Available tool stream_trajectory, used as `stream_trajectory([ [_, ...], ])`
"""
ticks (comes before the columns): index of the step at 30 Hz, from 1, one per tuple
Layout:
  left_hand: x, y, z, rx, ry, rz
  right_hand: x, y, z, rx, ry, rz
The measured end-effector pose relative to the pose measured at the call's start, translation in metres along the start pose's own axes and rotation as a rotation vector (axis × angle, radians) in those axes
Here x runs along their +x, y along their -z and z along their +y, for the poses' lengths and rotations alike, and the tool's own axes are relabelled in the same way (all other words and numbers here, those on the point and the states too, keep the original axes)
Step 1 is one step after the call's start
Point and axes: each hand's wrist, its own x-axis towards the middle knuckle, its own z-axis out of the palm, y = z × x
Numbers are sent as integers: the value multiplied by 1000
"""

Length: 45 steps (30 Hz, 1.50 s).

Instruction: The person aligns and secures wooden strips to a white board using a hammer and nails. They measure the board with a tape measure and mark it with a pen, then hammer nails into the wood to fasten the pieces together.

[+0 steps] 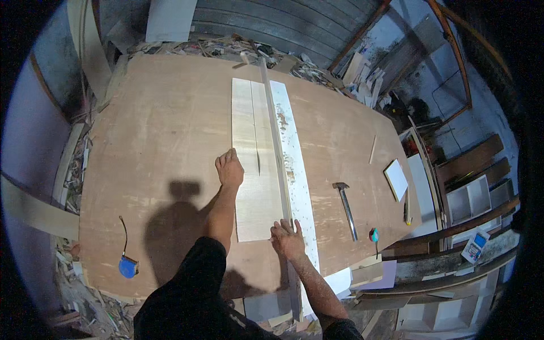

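Observation:
A pale wooden board [247, 127] lies lengthwise on a large plywood table. A thin dark slit runs from its far end to a narrow upright saw blade [259, 162] showing through it. My left hand [229, 168] rests at the board's left edge, fingers stretched forward and pressed to the side. At the near right corner is my right hand [288, 239], its fingers spread over the board's end and against the long metal rail [274, 127]. The rail runs along the board's right side, and a white, stained strip [293, 153] lies beyond it.
Right of the strip are a hammer [345, 209], a small white panel [395, 180], a thin stick [372, 149] and a teal-handled tool [374, 236]. A blue tape measure [128, 266] lies at the near left. Wood scraps [226, 46] pile around the table [153, 113].

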Motion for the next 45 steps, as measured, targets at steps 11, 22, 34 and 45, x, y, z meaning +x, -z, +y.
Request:
stream_trajectory([
  [11,-34,18,-3,-96,-99,-11,34,15,4,-21,19,10],
  [22,-144,56,10,23,-37,-210,43,10,26,-113,145,-29],
  [34,-79,40,8,21,-3,-244,96,26,43,-106,115,68],
  [45,-27,21,1,52,-22,-232,146,35,54,-90,31,46],
])
